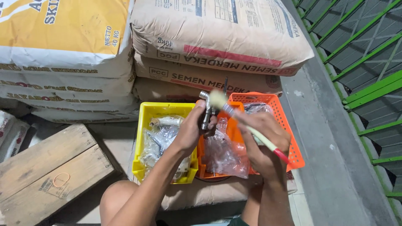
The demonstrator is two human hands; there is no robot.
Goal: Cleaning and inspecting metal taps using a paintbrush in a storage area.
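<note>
Left hand (193, 127) grips metal tap (205, 109); right hand (261, 136) holds brush (234, 115).

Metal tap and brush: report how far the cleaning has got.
Done: cannot tell; no finished pieces are visibly set apart. In hand: the left hand holds a metal tap upright while the right hand puts a pale-bristled brush to its top. Left: bagged fittings fill the yellow bin and the orange basket, which both look full.
</note>
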